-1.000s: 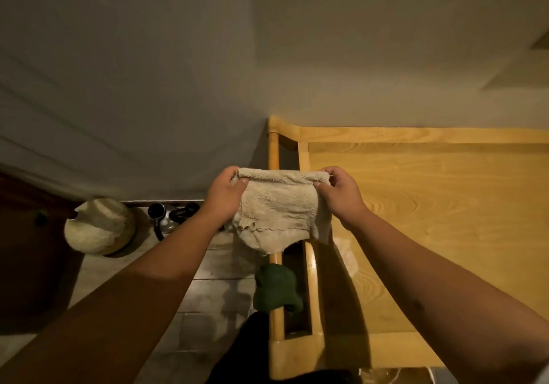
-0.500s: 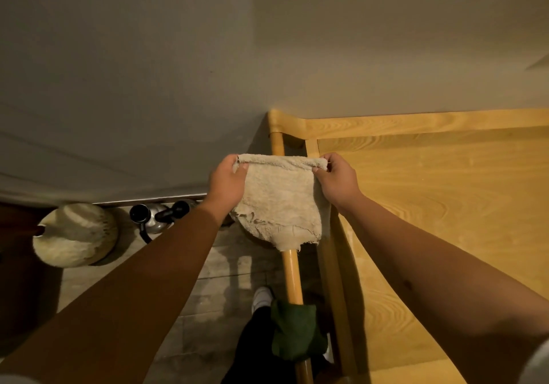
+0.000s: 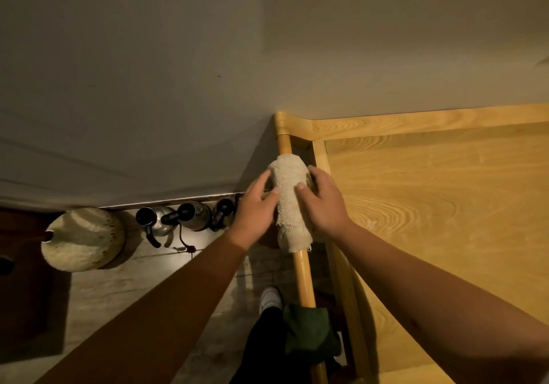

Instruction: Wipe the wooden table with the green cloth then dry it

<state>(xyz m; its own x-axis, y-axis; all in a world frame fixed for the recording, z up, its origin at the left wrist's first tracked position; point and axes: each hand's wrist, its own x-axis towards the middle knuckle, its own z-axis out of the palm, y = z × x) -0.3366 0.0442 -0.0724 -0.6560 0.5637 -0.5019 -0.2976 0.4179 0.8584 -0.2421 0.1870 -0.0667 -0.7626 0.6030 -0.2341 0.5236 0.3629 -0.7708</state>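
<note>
The left hand [image 3: 257, 210] and right hand [image 3: 322, 205] press flat, fingers extended, against both sides of the beige towel [image 3: 291, 202], seating it over the wooden rail [image 3: 304, 276] beside the wooden table [image 3: 430, 220]. The green cloth [image 3: 309, 331] hangs lower on the same rail, probably to dry.

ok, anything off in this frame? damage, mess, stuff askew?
Nothing spilled. The beige cloth, draped over the table's side rail between both hands, has a frayed, ragged lower edge. The green cloth hangs bunched lower on the same rail. The wooden table looks intact.
</note>
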